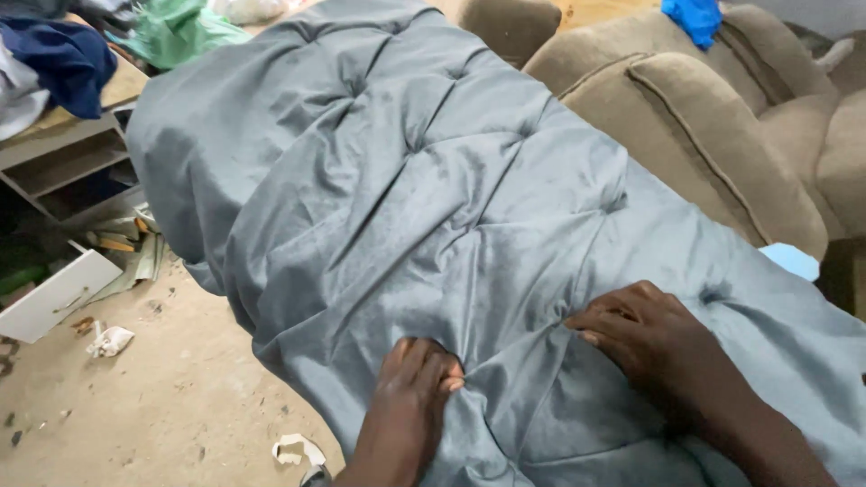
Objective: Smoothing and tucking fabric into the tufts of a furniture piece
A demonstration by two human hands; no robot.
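A large grey tufted velvet cover (406, 180) lies stretched over a long padded piece that fills the middle of the view. My left hand (410, 397) is at its near edge, fingers curled and pinching a fold of the grey fabric. My right hand (645, 338) rests a little to the right, fingers bent and pressing the fabric into one of the tuft dimples. Creases run from both hands toward the dimple between them.
Brown upholstered armchairs (713, 135) stand at the right with a blue cloth (695, 18) on top. A wooden shelf (63, 153) with heaped clothes (54, 54) is at the left. A white drawer front (54, 293), paper scraps (108, 341) and debris lie on the dusty floor (162, 406).
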